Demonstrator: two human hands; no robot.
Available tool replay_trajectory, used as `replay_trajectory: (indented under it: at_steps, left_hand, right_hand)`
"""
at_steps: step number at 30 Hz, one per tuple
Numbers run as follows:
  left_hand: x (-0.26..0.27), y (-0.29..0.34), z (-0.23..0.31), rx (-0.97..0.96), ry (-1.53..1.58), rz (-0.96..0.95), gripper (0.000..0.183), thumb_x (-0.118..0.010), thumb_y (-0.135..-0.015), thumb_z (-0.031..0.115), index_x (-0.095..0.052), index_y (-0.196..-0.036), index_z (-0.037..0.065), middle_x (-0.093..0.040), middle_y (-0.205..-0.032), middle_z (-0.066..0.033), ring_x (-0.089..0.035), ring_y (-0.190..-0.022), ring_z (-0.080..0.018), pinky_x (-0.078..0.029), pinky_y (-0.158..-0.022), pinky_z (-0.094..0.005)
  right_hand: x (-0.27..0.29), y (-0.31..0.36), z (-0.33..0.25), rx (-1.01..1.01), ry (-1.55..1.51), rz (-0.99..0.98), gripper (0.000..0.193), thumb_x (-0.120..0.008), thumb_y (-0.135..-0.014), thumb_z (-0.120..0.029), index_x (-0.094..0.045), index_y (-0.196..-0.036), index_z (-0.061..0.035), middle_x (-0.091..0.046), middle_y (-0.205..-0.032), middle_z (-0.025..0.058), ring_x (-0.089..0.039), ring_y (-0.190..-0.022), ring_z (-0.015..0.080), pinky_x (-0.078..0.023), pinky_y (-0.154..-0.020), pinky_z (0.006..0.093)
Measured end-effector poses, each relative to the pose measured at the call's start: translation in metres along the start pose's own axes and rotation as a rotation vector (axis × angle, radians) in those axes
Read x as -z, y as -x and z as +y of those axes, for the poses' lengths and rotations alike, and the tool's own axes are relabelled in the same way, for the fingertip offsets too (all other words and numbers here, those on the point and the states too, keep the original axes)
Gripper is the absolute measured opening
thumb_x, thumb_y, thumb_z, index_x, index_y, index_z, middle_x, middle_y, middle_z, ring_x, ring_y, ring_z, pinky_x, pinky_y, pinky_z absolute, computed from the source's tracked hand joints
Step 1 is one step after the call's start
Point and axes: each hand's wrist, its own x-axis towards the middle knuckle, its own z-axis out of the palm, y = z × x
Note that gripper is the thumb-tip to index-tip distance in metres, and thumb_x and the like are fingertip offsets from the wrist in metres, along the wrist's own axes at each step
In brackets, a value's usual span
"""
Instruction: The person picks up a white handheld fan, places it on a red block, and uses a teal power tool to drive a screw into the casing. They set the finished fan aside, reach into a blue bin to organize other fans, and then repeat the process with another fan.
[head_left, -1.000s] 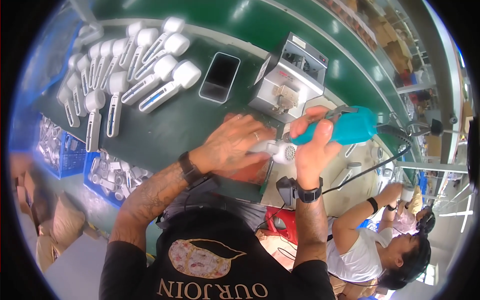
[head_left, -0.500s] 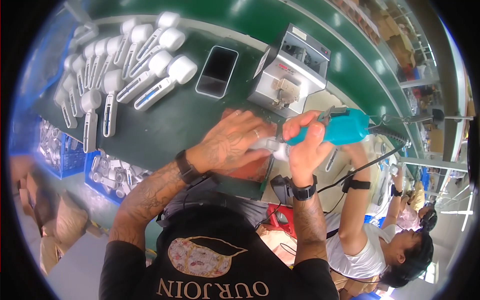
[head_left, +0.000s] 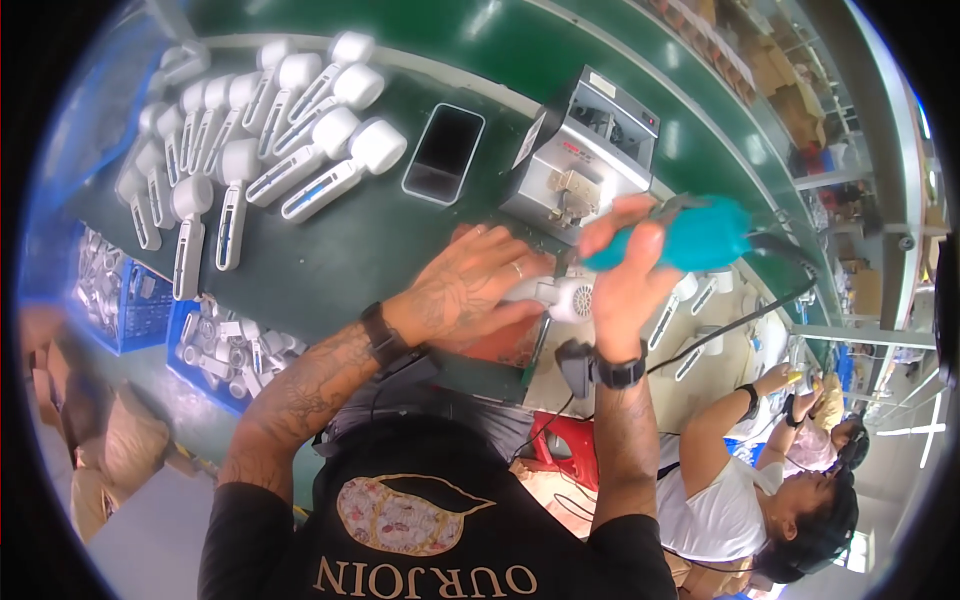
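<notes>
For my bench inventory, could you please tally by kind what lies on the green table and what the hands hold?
White handheld devices laid out on the table: about 13
White handheld device under the left hand: 1
Black phone: 1
Grey machine: 1
Teal power screwdriver in the right hand: 1
Total: about 17

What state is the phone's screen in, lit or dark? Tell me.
Dark: the phone lies flat on the green bench, its screen black and unlit.

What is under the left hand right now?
The left hand presses a white handheld device onto the green bench. Only its round end shows; its body beneath the palm is hidden.
</notes>
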Motion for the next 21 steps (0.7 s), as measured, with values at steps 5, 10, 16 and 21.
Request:
replay_trajectory:
  at_steps: [5,10,16,21]
  left_hand:
    - [0.000,0.002,0.001,0.004,0.021,0.034,0.042,-0.067,-0.093,0.032,-0.059,-0.127,0.009,-0.061,-0.114,-0.0099,-0.055,-0.108,-0.0304,-0.043,-0.097,-0.0447]
    - [-0.003,0.003,0.004,0.023,-0.027,0.043,0.044,-0.074,-0.088,0.036,-0.065,-0.127,0.017,-0.065,-0.117,-0.0047,-0.058,-0.107,-0.0259,-0.045,-0.096,-0.0420]
    - [0.000,0.004,0.001,0.000,-0.010,0.071,0.039,-0.067,-0.092,0.029,-0.062,-0.125,0.010,-0.061,-0.111,-0.0084,-0.054,-0.106,-0.0289,-0.044,-0.094,-0.0430]
    - [-0.006,-0.001,-0.002,0.015,-0.010,0.061,0.040,-0.072,-0.088,0.025,-0.066,-0.127,0.016,-0.066,-0.117,-0.0047,-0.058,-0.103,-0.0263,-0.045,-0.092,-0.0416]
  right_hand:
    - [-0.020,-0.039,0.002,0.128,0.124,0.095,0.038,-0.052,-0.106,-0.038,-0.057,-0.104,0.0002,-0.059,-0.071,0.0057,-0.060,-0.064,0.0147,-0.046,-0.058,0.0283]
    - [-0.015,-0.040,0.027,0.180,0.037,0.110,0.034,-0.053,-0.106,-0.033,-0.057,-0.101,-0.0004,-0.058,-0.070,0.0056,-0.059,-0.063,0.0156,-0.046,-0.058,0.0290]
    - [-0.020,-0.023,0.007,0.005,0.025,0.090,0.037,-0.055,-0.105,-0.036,-0.057,-0.102,0.0008,-0.056,-0.070,0.0069,-0.056,-0.062,0.0178,-0.047,-0.058,0.0320]
    - [0.002,0.027,-0.017,-0.041,-0.123,0.096,0.050,-0.060,-0.101,-0.047,-0.056,-0.106,0.0025,-0.055,-0.069,0.0073,-0.054,-0.060,0.0189,-0.045,-0.057,0.0338]
